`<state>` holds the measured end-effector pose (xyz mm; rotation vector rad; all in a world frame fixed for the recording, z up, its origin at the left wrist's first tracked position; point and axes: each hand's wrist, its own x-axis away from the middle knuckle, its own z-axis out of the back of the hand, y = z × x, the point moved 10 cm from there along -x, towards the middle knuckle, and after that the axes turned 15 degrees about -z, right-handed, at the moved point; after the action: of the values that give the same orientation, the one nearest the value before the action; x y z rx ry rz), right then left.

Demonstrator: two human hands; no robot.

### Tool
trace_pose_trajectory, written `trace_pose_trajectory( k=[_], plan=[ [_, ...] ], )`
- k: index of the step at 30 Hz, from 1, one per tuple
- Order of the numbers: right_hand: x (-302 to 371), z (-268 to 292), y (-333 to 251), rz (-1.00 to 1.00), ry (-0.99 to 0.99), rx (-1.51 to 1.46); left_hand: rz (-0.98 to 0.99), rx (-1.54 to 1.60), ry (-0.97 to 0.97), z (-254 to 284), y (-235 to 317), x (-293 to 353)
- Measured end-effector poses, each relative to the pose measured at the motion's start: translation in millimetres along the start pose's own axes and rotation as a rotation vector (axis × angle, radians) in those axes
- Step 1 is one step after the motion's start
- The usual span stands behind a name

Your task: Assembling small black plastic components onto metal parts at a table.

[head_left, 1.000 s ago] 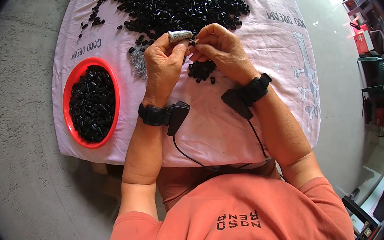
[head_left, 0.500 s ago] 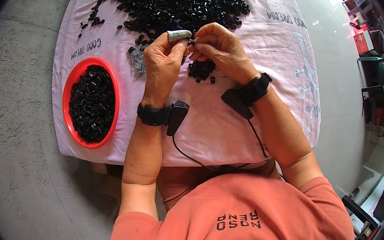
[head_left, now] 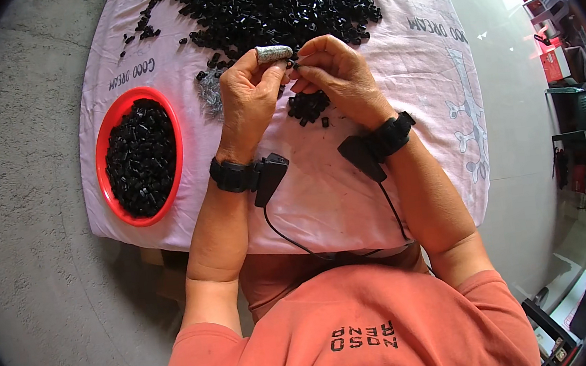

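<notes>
Pinching with thumb and forefinger drawn nearly together, the left hand [head_left: 248,91] and the right hand [head_left: 338,71] meet over the pink cloth [head_left: 323,201], a small black piece [head_left: 291,65] between their tips. It is too small and hidden to tell whether each hand grips a separate one. A silvery wrap [head_left: 274,53] covers the left forefinger. Beyond the hands spreads a big black pile [head_left: 268,14]; a little black heap [head_left: 308,108] lies just below them, and a red bowl [head_left: 101,167] full of black pieces stands to the left.
</notes>
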<state>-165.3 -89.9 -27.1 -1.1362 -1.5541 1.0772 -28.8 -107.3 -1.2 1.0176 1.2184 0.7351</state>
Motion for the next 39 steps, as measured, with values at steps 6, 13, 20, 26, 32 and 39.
trace_pose_trajectory(
  k=[6,13,20,26,32,39],
  plan=[
    [1.1,-1.6,-1.1,-0.003,-0.001,0.009,-0.045,-0.048,-0.042,-1.3,-0.1,-0.9],
    [-0.4,-0.8,-0.4,0.012,-0.004,0.011,-0.065,-0.106,-0.043,0.0,-2.1,-1.0],
    [0.5,-1.5,-1.4,0.012,-0.013,0.015,-0.065,-0.099,-0.043,-2.2,1.3,-1.1],
    [-0.7,0.4,-0.2,0.036,-0.016,-0.011,-0.111,-0.248,-0.061,-2.8,3.1,-2.1],
    [-0.5,6.5,2.3,-0.017,0.030,-0.072,-0.197,-0.243,-0.058,-7.0,9.8,-3.4],
    [1.8,9.6,-0.7,-0.038,0.063,-0.038,-0.334,-0.464,-0.161,-14.8,31.6,-5.6]
  ],
)
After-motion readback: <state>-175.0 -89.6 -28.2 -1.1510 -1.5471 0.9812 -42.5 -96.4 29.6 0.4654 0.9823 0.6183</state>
